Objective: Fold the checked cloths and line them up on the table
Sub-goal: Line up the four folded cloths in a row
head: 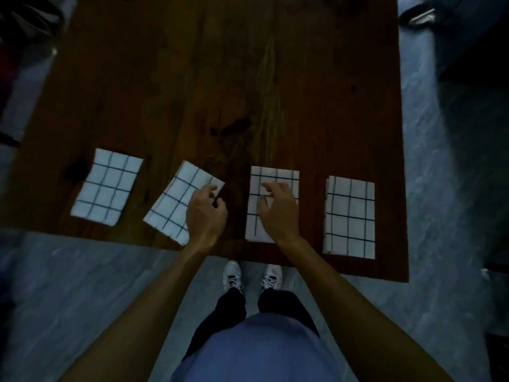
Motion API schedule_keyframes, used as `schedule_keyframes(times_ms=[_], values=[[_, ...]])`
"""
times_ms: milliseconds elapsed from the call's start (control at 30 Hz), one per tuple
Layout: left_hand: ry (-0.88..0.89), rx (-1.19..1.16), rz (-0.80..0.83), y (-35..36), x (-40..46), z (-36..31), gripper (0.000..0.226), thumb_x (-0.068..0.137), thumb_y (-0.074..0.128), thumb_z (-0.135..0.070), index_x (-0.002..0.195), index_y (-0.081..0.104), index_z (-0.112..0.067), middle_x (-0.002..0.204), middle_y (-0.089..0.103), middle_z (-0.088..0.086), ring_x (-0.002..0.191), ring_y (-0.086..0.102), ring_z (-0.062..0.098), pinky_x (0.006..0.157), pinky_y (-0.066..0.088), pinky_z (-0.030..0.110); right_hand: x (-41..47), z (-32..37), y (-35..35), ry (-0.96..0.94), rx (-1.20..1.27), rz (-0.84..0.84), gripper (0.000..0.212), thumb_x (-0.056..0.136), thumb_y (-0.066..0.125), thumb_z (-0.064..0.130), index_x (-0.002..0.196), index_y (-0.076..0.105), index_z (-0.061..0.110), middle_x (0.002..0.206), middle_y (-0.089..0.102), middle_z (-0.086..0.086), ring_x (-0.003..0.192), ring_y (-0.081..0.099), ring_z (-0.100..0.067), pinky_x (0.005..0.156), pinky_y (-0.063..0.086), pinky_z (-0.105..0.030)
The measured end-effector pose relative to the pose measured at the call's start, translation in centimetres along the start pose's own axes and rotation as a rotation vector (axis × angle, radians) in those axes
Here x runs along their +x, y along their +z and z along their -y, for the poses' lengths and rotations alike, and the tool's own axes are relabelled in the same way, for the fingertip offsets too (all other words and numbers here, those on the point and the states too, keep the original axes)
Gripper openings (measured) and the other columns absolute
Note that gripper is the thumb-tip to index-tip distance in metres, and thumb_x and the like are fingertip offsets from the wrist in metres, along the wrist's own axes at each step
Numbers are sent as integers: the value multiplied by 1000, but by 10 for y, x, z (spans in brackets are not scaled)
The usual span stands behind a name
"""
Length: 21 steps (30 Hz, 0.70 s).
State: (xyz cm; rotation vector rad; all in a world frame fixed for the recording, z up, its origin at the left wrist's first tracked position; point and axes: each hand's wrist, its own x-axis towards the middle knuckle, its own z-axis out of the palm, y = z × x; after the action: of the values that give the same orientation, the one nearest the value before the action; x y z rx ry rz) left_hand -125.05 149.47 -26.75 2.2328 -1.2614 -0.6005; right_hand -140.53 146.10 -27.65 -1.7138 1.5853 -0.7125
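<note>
My left hand [206,209] pinches the right edge of the skewed second cloth [179,201] (long axis leaning right) on the bench [248,92]; my right hand [278,206] rests loosely curled on the third cloth [272,175], lying straight.

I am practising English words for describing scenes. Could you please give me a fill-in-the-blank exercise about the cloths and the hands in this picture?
1. ____ folded checked cloths lie in a row on the wooden table.
2. The left hand is at the ____ cloth from the left.
3. The right hand is over the ____ cloth from the left.
4. The cloth turned most askew is the ____ from the left.

Missing words: four; second; third; second
</note>
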Motion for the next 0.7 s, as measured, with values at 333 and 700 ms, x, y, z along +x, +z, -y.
schedule_keyframes(times_ms=[333, 700], values=[[-12, 161, 118, -75, 30, 96, 44, 87, 60, -20, 128, 51, -9, 121, 52, 16, 109, 51, 28, 90, 48, 43, -34, 64, 93, 176, -6, 129, 27, 90, 61, 16, 116, 60, 14, 106, 62, -4, 94, 58, -15, 81, 48, -25], [45, 6, 288, -85, 45, 108, 33, 87, 58, -12, 120, 53, -12, 111, 54, 9, 90, 51, 16, 75, 46, 27, -35, 95, 134, 340, -97, -46, 47, 91, 57, 17, 136, 45, 15, 122, 53, -5, 102, 55, -15, 87, 50, -30]])
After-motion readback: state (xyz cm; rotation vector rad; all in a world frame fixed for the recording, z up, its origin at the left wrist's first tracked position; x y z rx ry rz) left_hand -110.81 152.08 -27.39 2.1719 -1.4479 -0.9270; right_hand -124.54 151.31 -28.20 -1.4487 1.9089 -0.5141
